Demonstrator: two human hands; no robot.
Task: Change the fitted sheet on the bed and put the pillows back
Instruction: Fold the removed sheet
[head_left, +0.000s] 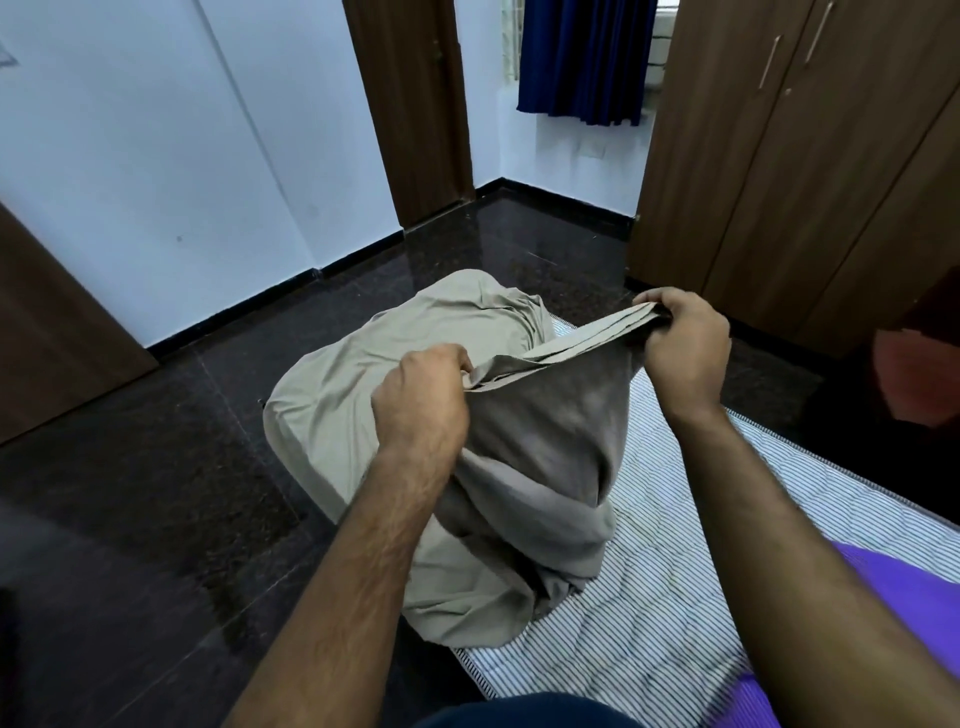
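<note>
While both hands hold the beige fitted sheet (363, 395) up by a stretched hem, most of the cloth lies bunched over the far corner of the striped mattress (691, 545), so that corner is hidden. At the near end of that hem the left hand (421, 400) is clenched round it, its fingertips buried in the folds; at the far end the right hand (680, 343) pinches several layers between thumb and curled fingers. Below the hem the sheet hangs as a shadowed pouch whose inside cannot be made out. Toward the near right of the mattress a purple cloth (904, 597) is cut off by the frame edge. Beyond the mattress a dark glossy floor (156, 441) reaches a wooden wardrobe (779, 182).
</note>
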